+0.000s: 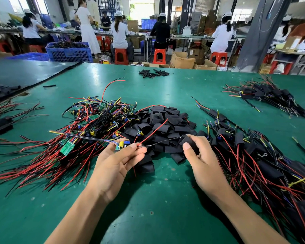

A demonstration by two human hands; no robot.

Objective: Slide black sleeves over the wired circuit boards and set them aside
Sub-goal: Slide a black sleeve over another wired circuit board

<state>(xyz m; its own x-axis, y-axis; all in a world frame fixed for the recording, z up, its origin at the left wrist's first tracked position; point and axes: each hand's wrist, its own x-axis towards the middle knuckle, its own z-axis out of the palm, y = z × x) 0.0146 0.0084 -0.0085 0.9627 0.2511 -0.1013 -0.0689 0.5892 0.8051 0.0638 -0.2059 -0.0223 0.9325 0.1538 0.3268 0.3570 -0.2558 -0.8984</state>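
My left hand grips a small green circuit board with a yellow capacitor, pinching its red and black wires between fingertips. A black wire runs from there toward my right hand, which pinches a black sleeve at thumb and fingers; the wire's tip reaches the sleeve's mouth. Just behind both hands lies a heap of loose black sleeves. To its left sprawls a pile of bare wired boards. On the right sits a pile of sleeved boards.
The green table carries another sleeved bundle at the far right, thin black tubes at the back, and more wires at the left edge. Workers sit on red stools beyond, near blue crates and cardboard boxes.
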